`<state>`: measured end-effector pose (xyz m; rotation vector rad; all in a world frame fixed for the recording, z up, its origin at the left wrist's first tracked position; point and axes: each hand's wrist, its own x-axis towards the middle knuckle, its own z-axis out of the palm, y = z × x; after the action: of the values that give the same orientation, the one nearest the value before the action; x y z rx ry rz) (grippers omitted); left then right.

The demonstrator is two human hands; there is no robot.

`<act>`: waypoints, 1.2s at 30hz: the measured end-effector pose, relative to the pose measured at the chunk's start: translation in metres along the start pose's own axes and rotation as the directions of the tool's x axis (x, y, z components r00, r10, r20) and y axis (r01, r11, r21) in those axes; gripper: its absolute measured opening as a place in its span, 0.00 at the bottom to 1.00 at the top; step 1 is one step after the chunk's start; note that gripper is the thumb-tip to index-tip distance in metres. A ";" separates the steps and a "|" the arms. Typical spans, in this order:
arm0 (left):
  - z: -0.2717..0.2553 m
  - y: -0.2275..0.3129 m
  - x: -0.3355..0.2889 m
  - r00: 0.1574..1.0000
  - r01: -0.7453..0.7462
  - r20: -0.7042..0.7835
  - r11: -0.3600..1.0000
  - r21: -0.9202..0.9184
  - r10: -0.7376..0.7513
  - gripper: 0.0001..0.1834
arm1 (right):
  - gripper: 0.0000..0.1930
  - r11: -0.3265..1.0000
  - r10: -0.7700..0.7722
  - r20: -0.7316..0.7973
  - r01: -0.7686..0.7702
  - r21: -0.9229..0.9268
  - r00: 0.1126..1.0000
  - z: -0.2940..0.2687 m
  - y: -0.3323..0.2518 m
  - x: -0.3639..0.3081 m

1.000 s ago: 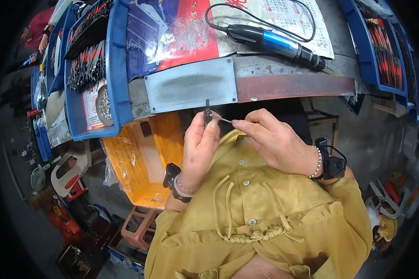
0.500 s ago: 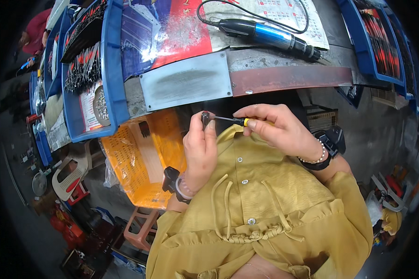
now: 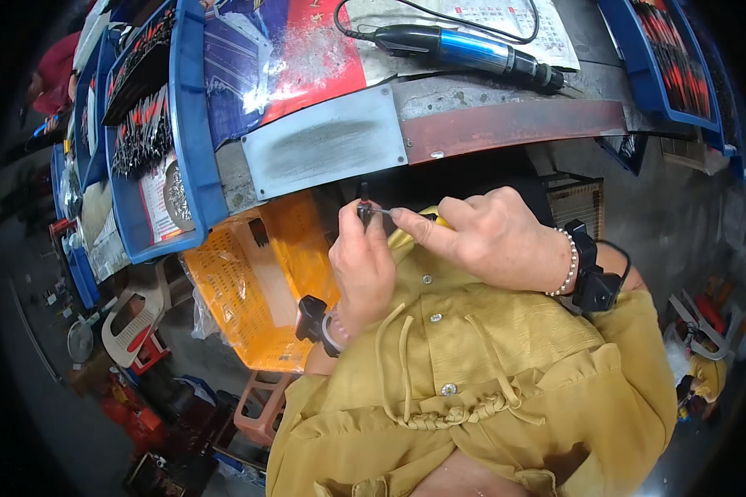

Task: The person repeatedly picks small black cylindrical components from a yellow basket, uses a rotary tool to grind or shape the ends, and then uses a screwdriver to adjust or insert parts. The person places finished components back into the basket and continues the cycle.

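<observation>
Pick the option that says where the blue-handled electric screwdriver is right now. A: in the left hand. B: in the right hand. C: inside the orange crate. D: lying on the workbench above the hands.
D: the blue electric screwdriver lies on the workbench with its cord looped beside it, while the left hand pinches a small dark part and the right hand works a thin yellow-handled tool against it.

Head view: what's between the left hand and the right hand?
A thin metal shaft of a small yellow-handled screwdriver spans the gap, running from the right hand to the small dark part pinched in the left hand. Shown in the head view.
</observation>
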<state>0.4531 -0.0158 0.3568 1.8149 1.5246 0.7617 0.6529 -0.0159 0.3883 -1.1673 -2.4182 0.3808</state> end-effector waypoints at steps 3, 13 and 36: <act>0.000 0.001 0.001 1.000 0.003 0.009 1.000 -0.027 -0.002 0.07 | 0.24 0.990 0.106 0.087 -0.114 0.084 0.991 0.001 -0.003 -0.007; 0.012 -0.004 0.013 0.997 -0.076 -0.007 0.993 0.092 0.077 0.13 | 0.15 0.057 0.567 0.206 -0.288 0.956 0.797 0.052 0.005 -0.010; -0.029 0.017 0.037 0.796 0.580 0.566 0.531 -0.617 -0.212 0.15 | 0.18 0.513 0.610 -0.438 -0.750 -0.417 0.661 -0.069 0.208 -0.036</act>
<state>0.4476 0.0220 0.3893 0.8210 1.0041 0.5815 0.8466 0.0860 0.3518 -2.3106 -1.7657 -0.3107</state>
